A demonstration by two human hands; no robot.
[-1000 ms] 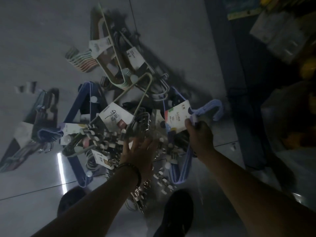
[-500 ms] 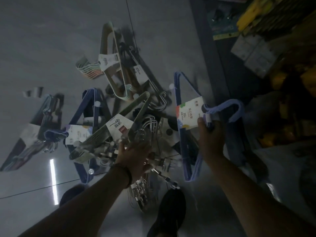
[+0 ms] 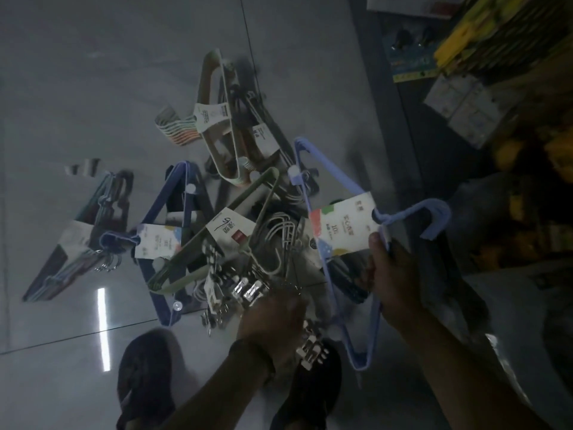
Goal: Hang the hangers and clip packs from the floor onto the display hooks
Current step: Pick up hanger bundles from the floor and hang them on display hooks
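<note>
My right hand [image 3: 391,282] grips a light blue hanger pack [image 3: 328,218] by its neck, just below the hook and white label, lifted off the floor. My left hand [image 3: 273,318] is closed on a bundle of metal clip hangers [image 3: 248,290], whose clips hang out below my fingers. On the floor lie a grey-green hanger pack [image 3: 217,231] with a white label, a dark blue hanger pack [image 3: 173,243], a beige hanger pack [image 3: 214,119] and a multicoloured hanger pack [image 3: 71,243] further left.
The grey tiled floor [image 3: 93,72] is glossy with a light reflection. A display shelf [image 3: 465,88] with yellow and boxed goods stands at the right. My two dark shoes [image 3: 145,377] are at the bottom, close to the pile.
My right hand has lifted the light blue hanger pack up and to the right, off the pile. My left hand has closed on the clip hangers and drawn them towards me.
</note>
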